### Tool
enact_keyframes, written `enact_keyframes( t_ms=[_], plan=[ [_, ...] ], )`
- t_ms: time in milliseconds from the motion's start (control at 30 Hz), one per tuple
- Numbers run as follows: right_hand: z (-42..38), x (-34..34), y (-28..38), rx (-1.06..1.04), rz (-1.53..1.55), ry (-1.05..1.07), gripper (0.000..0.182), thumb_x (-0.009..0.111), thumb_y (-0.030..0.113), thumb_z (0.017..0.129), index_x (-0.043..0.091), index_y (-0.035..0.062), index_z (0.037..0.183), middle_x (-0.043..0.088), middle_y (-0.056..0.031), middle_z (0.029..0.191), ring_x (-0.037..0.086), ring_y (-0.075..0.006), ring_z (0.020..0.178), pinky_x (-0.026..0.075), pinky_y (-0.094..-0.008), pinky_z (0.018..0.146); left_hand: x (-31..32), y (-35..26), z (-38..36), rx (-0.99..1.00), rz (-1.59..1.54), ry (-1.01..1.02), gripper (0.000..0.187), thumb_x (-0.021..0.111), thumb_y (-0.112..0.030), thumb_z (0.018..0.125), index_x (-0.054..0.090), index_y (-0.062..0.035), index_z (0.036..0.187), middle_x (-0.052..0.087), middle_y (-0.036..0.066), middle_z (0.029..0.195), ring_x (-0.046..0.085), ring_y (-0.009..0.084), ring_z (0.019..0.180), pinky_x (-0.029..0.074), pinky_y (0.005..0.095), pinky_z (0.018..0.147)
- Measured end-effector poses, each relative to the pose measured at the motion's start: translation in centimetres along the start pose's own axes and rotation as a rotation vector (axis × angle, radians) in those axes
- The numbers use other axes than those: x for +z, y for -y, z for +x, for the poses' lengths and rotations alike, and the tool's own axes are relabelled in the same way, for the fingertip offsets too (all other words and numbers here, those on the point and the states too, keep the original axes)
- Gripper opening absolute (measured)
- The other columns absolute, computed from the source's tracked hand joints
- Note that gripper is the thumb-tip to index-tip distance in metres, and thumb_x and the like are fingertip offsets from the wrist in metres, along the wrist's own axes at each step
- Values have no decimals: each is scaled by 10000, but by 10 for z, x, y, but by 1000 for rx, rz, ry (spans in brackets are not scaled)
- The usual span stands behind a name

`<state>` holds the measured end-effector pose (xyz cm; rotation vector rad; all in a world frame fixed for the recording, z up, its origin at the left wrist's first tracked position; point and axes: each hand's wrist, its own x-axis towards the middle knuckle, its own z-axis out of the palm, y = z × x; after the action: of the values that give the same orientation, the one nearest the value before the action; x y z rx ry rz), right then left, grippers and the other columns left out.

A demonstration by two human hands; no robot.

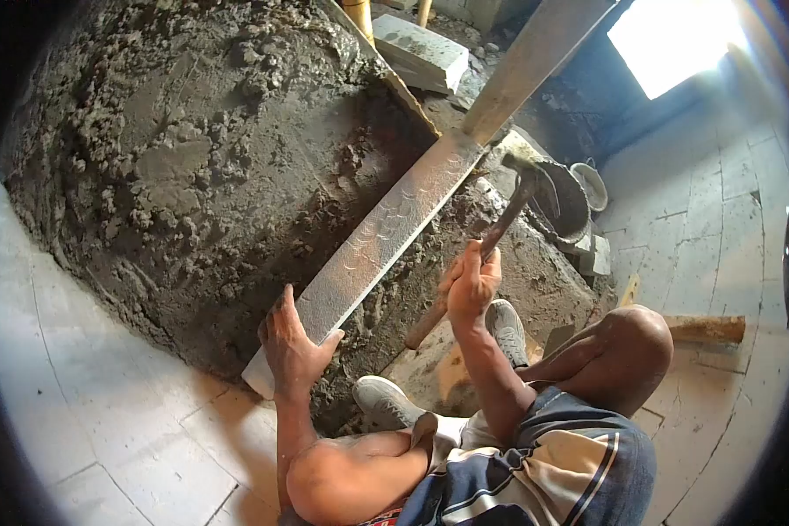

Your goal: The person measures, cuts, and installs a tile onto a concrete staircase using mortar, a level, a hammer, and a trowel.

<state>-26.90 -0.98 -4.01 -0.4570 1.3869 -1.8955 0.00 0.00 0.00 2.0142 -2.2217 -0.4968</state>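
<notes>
With the right hand [473,285] closed round the hammer [502,224] and the left hand [294,346] gripping the lower end of the pale slab [377,241], which lies diagonally mid-frame beside grey mortar [210,175], an uneven blow could crack or shift it.

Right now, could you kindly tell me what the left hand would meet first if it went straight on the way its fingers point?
Probably the mortar: the left hand, laid across the board, points out over it. Depth is unclear, so it may already touch.
</notes>
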Motion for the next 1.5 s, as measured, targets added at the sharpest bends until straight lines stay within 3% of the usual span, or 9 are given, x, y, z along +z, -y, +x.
enact_keyframes(
  t_ms=[100, 200, 333, 433, 500, 1033, 1100, 1233, 1500],
  plan=[
    [20, -14, -28, 79, 12, -117, 186, 637, 232, 1006, 492, 125, 959, 454, 40, 639, 463, -70, 471, 413, -240, 405, 1, 6, 12, 37, 2, -131, 1054, 903, -382, 664, 353, -47, 1498, 565, 194, 1328, 534, 371, 1247, 373, 522, 1094],
    [23, -30, -32, 557, 155, -208, 147, 590, 135, 986, 485, 147, 884, 453, 42, 658, 426, -71, 492, 390, -236, 412, 9, 3, 3, 16, -4, -169, 974, 916, -368, 642, 435, -44, 1425, 584, 184, 1287, 556, 370, 1210, 401, 528, 1059],
    [18, -23, -70, 705, 126, -151, 206, 592, 183, 986, 459, 161, 830, 452, 38, 658, 422, -84, 478, 356, -251, 409, 9, 2, 3, -18, 9, -155, 914, 923, -361, 640, 481, -35, 1371, 590, 182, 1251, 574, 374, 1174, 435, 526, 1029],
    [20, -22, -117, 510, -158, -59, 139, 576, 234, 996, 560, 100, 964, 473, 10, 707, 456, -142, 498, 408, -332, 438, 6, -1, 2, -41, 9, -153, 906, 930, -346, 638, 490, -22, 1361, 592, 183, 1238, 574, 381, 1166, 450, 515, 1020],
    [17, -28, -110, 579, -137, -113, 148, 580, 245, 989, 557, 99, 974, 484, 3, 726, 457, -153, 501, 401, -357, 440, 7, -1, 3, -54, 5, -154, 906, 935, -341, 631, 495, -20, 1355, 595, 182, 1233, 576, 380, 1163, 451, 512, 1019],
    [9, -18, -111, 521, -237, -132, 87, 579, 189, 940, 530, 119, 924, 477, 1, 680, 463, -132, 497, 414, -310, 454, 11, 0, 2, -74, 6, -175, 892, 929, -379, 636, 503, -61, 1353, 607, 167, 1220, 581, 362, 1169, 438, 536, 1020],
    [6, -9, -118, 407, -57, -208, 83, 586, 182, 939, 541, 120, 907, 477, 9, 678, 458, -131, 491, 410, -301, 448, 13, 1, 1, -74, 16, -188, 894, 929, -380, 637, 501, -65, 1356, 606, 168, 1218, 582, 364, 1163, 438, 537, 1020],
    [9, -12, -96, 501, -167, -110, 106, 614, 178, 923, 545, 113, 876, 473, 11, 677, 456, -128, 491, 401, -306, 431, 15, 3, 1, -70, -37, -213, 915, 933, -321, 625, 488, -33, 1371, 584, 211, 1241, 581, 413, 1130, 490, 524, 940],
    [17, -40, -69, 407, -348, 64, 69, 547, 130, 957, 519, 69, 941, 502, 2, 684, 449, -76, 487, 405, -243, 417, 11, 5, 0, -67, -21, -191, 901, 929, -341, 632, 490, -89, 1379, 601, 146, 1227, 589, 345, 1144, 443, 505, 992]
  ],
)
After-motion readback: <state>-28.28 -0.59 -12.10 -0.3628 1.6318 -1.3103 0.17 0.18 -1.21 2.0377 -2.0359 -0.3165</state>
